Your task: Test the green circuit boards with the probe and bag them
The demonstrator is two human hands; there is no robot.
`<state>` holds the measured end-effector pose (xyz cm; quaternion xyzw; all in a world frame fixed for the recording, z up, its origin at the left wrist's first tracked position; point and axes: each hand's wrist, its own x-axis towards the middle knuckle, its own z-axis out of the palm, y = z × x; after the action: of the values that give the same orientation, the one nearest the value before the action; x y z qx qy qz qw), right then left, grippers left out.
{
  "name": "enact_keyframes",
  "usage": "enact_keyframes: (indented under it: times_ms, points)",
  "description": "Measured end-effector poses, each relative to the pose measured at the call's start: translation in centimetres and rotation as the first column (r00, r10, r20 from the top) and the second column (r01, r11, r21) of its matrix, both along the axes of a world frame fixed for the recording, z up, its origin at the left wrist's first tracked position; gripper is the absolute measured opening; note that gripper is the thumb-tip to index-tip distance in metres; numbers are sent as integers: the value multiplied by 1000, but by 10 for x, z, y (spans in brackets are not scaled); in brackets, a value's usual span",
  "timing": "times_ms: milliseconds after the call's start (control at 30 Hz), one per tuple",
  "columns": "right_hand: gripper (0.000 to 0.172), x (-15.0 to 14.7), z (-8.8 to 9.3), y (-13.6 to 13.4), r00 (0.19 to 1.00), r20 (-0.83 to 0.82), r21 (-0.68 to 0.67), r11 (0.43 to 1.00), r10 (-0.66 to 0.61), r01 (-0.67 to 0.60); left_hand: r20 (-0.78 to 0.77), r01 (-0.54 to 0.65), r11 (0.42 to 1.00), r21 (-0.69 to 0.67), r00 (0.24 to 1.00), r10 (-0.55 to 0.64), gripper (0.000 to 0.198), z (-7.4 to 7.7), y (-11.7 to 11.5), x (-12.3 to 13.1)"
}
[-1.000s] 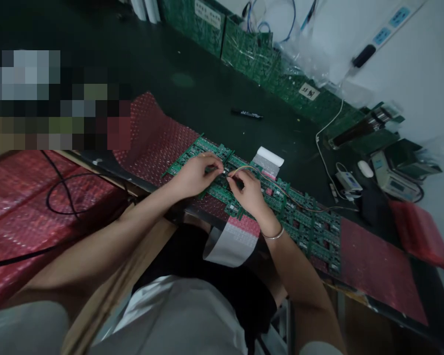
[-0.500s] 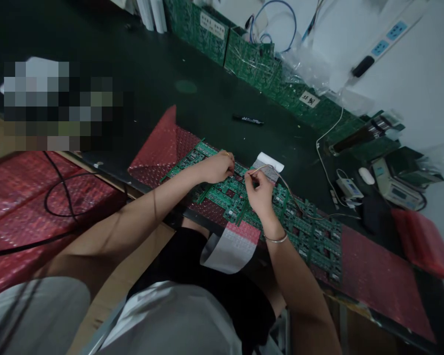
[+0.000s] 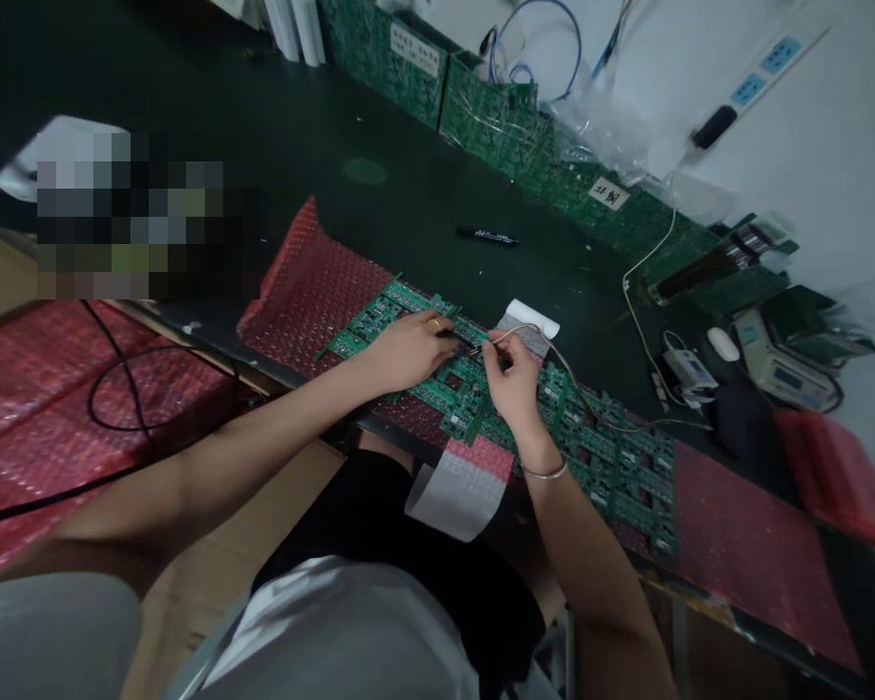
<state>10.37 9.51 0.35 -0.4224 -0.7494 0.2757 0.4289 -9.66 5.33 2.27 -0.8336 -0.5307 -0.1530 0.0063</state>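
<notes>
A strip of joined green circuit boards [image 3: 598,442] lies on red bubble wrap [image 3: 758,535] along the front of the bench. My left hand [image 3: 417,348], with a ring on one finger, rests palm down over the boards. Its fingers bend around a small dark thing whose kind I cannot make out. My right hand [image 3: 511,374] pinches the end of a thin cable [image 3: 565,362] just above the boards, close to my left fingertips. That cable runs right towards a small white device [image 3: 689,371]. Behind my right hand is a grey-white sheet with a curled edge [image 3: 531,321].
A black marker [image 3: 488,235] lies beyond the boards. Upright green board panels [image 3: 496,122] line the back, with a dark tube [image 3: 715,262] by them. On the right are a mouse [image 3: 721,344] and an instrument with a display [image 3: 791,365]. A black cable [image 3: 121,365] loops at left.
My left hand has lowered and shifted slightly left, its fingers now reaching over the boards. The bubble wrap's left flap has moved left. My right hand keeps its pinch on the cable.
</notes>
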Motion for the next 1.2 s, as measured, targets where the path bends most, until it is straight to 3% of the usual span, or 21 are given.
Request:
enact_keyframes:
  times_ms: [200,400,533,633,733,933,1067,1200]
  points:
    - [31,-1,2,13,999,-19,-41,998,48,-49,-57,-11,1000,20,998,12,42,-6,-16,7]
    - [30,-38,9,53,961,-209,-200,955,178,-221,-17,-31,999,8,999,31,50,-4,-23,11]
    - [18,-67,14,67,973,-8,-102,968,231,-231,60,-48,995,85,997,43,51,-7,-49,15]
    - [18,-80,16,69,954,259,108,977,150,-183,135,-30,991,128,991,12,42,-7,-78,21]
    - [22,-86,16,67,895,442,183,972,51,-146,213,-6,989,150,977,-26,35,-7,-105,27]
    - [21,-89,15,64,820,572,220,962,8,-163,314,11,978,209,946,-77,22,-16,-135,38]
    - [21,-89,17,64,779,627,237,951,5,-197,350,34,979,199,931,-103,16,-19,-143,44]
    - [24,-89,17,66,787,617,231,951,20,-205,372,33,976,213,922,-112,13,-21,-146,48]
